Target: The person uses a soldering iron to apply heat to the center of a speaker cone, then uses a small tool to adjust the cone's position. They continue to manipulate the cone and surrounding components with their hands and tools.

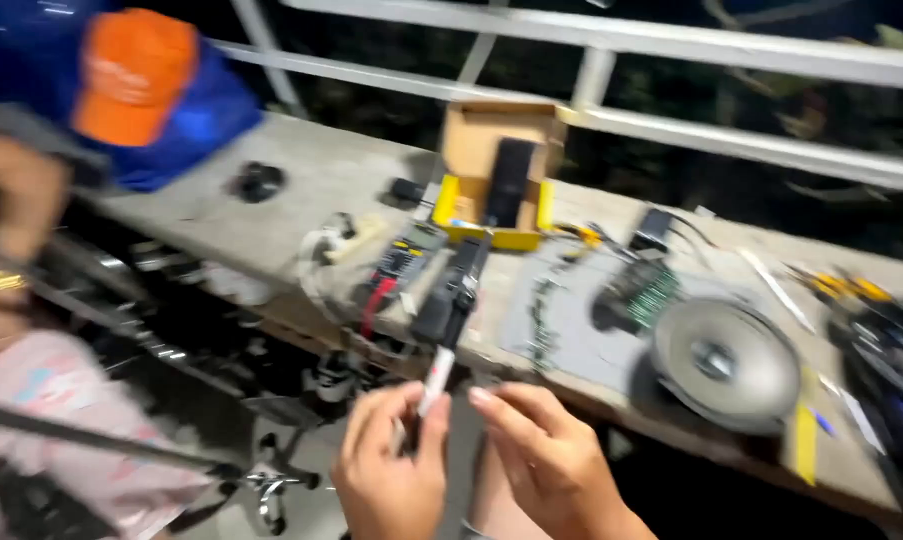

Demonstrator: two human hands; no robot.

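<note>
Concrete ledge [301, 170]; white railing [671, 45]; dark bkgd

Concrete ledge [301, 170] bearing: open cardboard box [499, 140] with yellow tray; multimeter [403, 258]; round grey speaker [728, 364]; green circuit board [647, 292]; small black round object [258, 181]. White railing [671, 40] behind. Orange cap [136, 72] at upper left.

Both hands are held low in the view, close together, backs turned upward. The left hand [391, 468] is curled, thumb and forefinger pinched shut near its top. The right hand [548, 462] is angled inward, its fingers [501, 402] extended toward the left hand, loosely bent and uncurled.
</note>
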